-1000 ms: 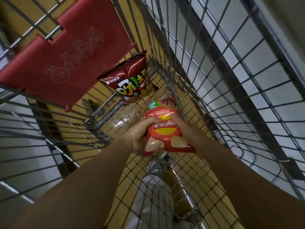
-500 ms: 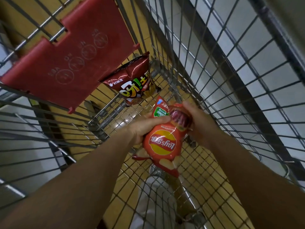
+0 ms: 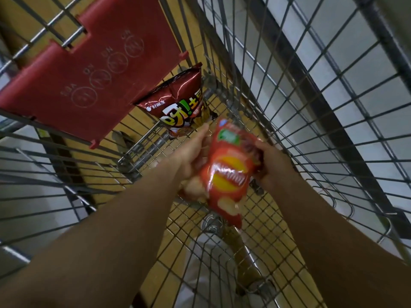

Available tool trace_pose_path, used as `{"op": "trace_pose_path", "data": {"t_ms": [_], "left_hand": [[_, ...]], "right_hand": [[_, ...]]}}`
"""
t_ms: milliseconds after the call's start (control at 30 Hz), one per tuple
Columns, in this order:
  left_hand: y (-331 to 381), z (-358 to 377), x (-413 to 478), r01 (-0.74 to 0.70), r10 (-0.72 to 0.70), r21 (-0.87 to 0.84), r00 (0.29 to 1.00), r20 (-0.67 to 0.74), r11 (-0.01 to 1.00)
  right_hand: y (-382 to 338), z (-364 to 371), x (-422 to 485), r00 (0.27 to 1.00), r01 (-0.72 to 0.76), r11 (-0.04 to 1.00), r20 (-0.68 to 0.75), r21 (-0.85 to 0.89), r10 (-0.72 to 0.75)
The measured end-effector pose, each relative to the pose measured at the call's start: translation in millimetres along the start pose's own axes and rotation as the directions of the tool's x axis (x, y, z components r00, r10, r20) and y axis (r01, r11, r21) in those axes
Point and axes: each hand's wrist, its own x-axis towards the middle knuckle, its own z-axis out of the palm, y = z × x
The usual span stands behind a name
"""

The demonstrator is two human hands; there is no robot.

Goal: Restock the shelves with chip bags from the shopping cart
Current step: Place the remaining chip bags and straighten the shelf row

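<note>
The red bag (image 3: pixel 229 174) is an air-filled foil pillow of chips: very light, soft in the body, slick on the skin, and its contents are brittle. A hard squeeze across the middle would likely crush the chips or pop a seam. The flat crimped seams at top and bottom, or the two side edges with only light pressure, look like the safest places to take hold (the puffed middle gives fingers little to bite on).

The bag is held in the air inside the cart (image 3: pixel 311 107), above the wire floor and touching none of it, tilted with its printed face toward the camera. It sits between both hands.

The right hand (image 3: pixel 273 165) grips the bag's upper right edge, its fingers (image 3: pixel 259 150) curled round onto the foil. The left hand (image 3: pixel 191 154) lies along the left edge with its fingers (image 3: pixel 201 133) stretched nearly straight, pressed against the side as a support, not a clamp. Motion blur hides the left thumb, so it may be tucked behind the bag; I cannot tell.

A second, dark bag (image 3: pixel 178 103) leans in the far corner of the cart, just beyond the left fingertips and not touched by either hand. A red flap (image 3: pixel 89 70) hangs on the cart's end wall above it.
</note>
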Motion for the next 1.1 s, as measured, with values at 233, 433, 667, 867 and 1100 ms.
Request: {"op": "trace_pose_path", "data": {"t_ms": [233, 433, 667, 867, 1100], "left_hand": [[2.7, -28.5, -13.9, 0.076, -0.121, 0.287, 0.982, 0.145, 0.955], [-2.2, -17.5, -2.4, -0.109, 0.089, -0.07, 0.965, -0.248, 0.992], [7.2, -5.0, -5.7, -0.289, 0.453, 0.652, 0.886, -0.094, 0.701], [7.2, 7.7, -12.7, -0.428, 0.533, 0.513, 0.843, -0.07, 0.744], [-2.7, -36.7, -8.0, -0.213, 0.285, 0.193, 0.786, -0.548, 0.958]], "right_hand": [[-1.4, -36.5, 17.8, 0.998, -0.042, 0.981, -0.035, 0.191, 0.049], [13.2, -42.4, 8.7, 1.0, -0.027, 0.944, -0.009, -0.33, 0.026], [1.4, -12.1, -1.7, 0.828, 0.557, 0.283, 0.494, -0.781, -0.266], [-2.1, 7.9, -4.3, 0.849, 0.455, 0.411, 0.525, -0.79, 0.069], [-12.2, -7.2, -1.7, 0.894, 0.393, 0.688, 0.43, -0.61, -0.129]]}}
